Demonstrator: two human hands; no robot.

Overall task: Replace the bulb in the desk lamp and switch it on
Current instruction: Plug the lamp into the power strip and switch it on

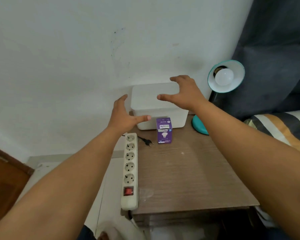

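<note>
A teal desk lamp shade (234, 84) faces me at the right, with a white bulb (224, 77) in its socket, unlit. The lamp's teal base (198, 125) sits on the wooden table behind my right forearm. A purple bulb box (164, 131) stands upright on the table in front of a white lidded box (154, 101). The lamp's black plug (148, 142) lies loose on the table, beside the power strip (130, 168). My left hand (126, 115) hovers open at the white box's left side. My right hand (182, 94) hovers open over its lid. Neither hand holds anything.
The wooden bedside table (189, 179) stands against a white wall. The power strip with a red switch (128, 191) lies along its left edge. A bed with striped bedding (275, 129) and a dark headboard is at the right. A brown door (5, 175) is at the lower left.
</note>
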